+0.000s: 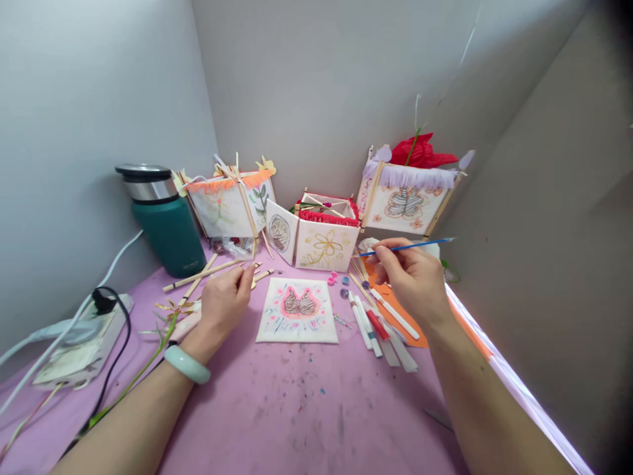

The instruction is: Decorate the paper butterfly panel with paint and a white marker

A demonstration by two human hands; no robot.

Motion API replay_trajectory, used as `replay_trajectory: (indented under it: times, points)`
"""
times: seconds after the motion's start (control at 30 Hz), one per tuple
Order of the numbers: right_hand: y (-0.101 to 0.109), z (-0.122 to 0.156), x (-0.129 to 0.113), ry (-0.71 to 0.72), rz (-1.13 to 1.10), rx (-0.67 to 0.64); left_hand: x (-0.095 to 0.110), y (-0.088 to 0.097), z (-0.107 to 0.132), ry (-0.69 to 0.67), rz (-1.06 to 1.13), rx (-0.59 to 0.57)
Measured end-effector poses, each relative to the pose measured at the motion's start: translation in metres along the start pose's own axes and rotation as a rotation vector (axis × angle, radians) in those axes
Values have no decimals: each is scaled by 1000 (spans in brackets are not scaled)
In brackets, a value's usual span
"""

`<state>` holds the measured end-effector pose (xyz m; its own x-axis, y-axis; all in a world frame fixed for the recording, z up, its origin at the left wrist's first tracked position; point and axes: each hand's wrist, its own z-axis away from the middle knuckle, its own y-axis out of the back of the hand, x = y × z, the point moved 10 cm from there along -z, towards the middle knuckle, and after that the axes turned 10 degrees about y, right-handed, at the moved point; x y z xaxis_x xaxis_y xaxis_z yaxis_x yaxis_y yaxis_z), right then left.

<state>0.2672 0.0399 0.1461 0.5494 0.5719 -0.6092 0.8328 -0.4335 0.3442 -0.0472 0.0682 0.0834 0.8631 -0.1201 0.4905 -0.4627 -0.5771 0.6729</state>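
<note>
The painted panel (pixel 297 313), one white square, lies flat on the purple table (pixel 306 402), between the two hands I watch through the head camera. Nearest me, the left forearm slants in from the lower left, one pale green bangle (pixel 186 365) at the wrist; the left hand (pixel 225 297) is loosely curled beside the panel, and I cannot tell whether its fingers hold anything. The right arm reaches in from the lower right, and the right hand (pixel 410 274) pinches one blue brush (pixel 428 243) between thumb and fingers, nearly level. Right of the panel I count at least four markers (pixel 378 325). Farther off stand one teal bottle (pixel 168 231) and three decorated boxes (pixel 326 247), red paper (pixel 422 152) showing above the right-hand one.
</note>
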Motion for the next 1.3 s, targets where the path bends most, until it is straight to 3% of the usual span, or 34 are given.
replay_trajectory:
  times: [0.2,0.3,0.37,0.5,0.53,0.6,0.73,0.83,0.97,1.07,1.17,1.3]
  points:
    - [-11,3,-10,86,24,-30,-1,5,0,34,72,11]
    - [-35,17,-28,220,-11,-83,5,0,3,37,216,-86]
    - [-62,36,-48,366,47,-180,12,-16,10,71,400,-285]
    - [-115,81,-78,551,164,-356,36,-63,49,307,912,-861]
    - [-125,90,-81,566,189,-382,41,-71,60,388,1018,-966]
    - [-140,104,-81,562,257,-417,45,-81,77,538,1147,-1067]
    - [-154,117,-71,545,327,-462,35,-93,93,739,1204,-1099]
    - [-160,123,-70,585,330,-508,23,-97,92,846,1214,-1078]
    - [-161,129,-83,676,268,-532,7,-89,67,907,1278,-879]
    - [-146,114,-83,661,282,-488,-3,-76,45,896,1354,-720]
    - [-118,75,-58,510,392,-493,-11,-70,37,903,1383,-676]
    - [-64,29,19,20,561,-562,-13,-71,40,894,1313,-723]
